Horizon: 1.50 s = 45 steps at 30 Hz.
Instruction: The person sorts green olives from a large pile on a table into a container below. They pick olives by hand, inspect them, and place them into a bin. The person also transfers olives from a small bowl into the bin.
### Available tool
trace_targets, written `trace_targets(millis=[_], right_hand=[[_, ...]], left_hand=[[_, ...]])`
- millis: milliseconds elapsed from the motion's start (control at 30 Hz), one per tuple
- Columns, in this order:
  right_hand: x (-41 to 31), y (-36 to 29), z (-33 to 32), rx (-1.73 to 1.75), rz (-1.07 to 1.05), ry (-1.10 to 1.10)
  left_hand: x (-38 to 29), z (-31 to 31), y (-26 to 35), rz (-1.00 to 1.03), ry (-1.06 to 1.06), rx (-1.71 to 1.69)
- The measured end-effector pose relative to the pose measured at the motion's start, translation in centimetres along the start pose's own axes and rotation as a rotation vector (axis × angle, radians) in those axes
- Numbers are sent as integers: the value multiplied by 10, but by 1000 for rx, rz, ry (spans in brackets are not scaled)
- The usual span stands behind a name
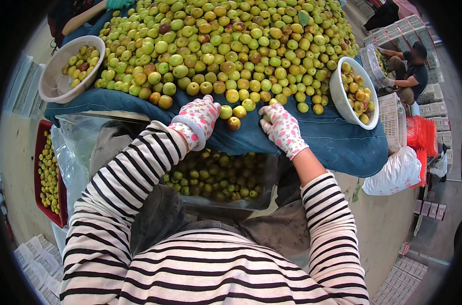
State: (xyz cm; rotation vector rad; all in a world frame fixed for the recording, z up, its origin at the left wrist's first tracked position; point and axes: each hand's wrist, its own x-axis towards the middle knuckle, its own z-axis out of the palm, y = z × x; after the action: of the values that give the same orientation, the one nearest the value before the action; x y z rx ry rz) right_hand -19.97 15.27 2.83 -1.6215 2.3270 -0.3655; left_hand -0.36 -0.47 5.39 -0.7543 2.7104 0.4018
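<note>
Green and reddish-brown jujube fruits (215, 49) lie heaped on a table covered with blue cloth (330, 143). My left hand (199, 117), in a floral glove with a pale bangle at the wrist, is curled at the heap's near edge; its fingertips are hidden, so whether it holds a fruit does not show. My right hand (280, 127), gloved alike, has its fingers bent around a green jujube (267, 118). Between the hands sit several loose fruits, a browner jujube (233, 123) nearest me. Below the table edge, a lined crate (219, 200) holds many more jujubes.
A white plastic basket (332, 89) with browner fruits stands right; a pale basket (44, 82) with some fruits stands left. A red crate (63, 198) of jujubes is at lower left. Another person's arm (82, 19) reaches in at upper left. A seated person (410, 72) works far right, beyond a white sack (393, 173).
</note>
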Motion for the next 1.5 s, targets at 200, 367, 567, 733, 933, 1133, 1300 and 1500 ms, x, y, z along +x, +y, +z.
trace_targets(millis=[200,367,567,733,933,1133,1300,1500], right_hand=[[9,-5,-20,483,214,98],[19,-28,-6,-228,-13,7],[26,-7,5,22,31,-78],[12,5,-22,1775,248,-400],[-9,4,-35,1850,307,-232],[-5,-1,-33,1324,406,-100],[4,-26,-9,949,309,-149],[0,-54,-11,952,257,-451]], left_hand=[[1,-7,-26,8,76,-308],[0,3,-27,50,283,-433],[23,38,-13,325,334,-300],[18,24,0,208,172,-158],[12,2,2,104,87,-306],[15,0,-15,-194,-176,-1245],[25,6,-2,-285,-357,-1517],[20,51,-14,221,-492,-1304]])
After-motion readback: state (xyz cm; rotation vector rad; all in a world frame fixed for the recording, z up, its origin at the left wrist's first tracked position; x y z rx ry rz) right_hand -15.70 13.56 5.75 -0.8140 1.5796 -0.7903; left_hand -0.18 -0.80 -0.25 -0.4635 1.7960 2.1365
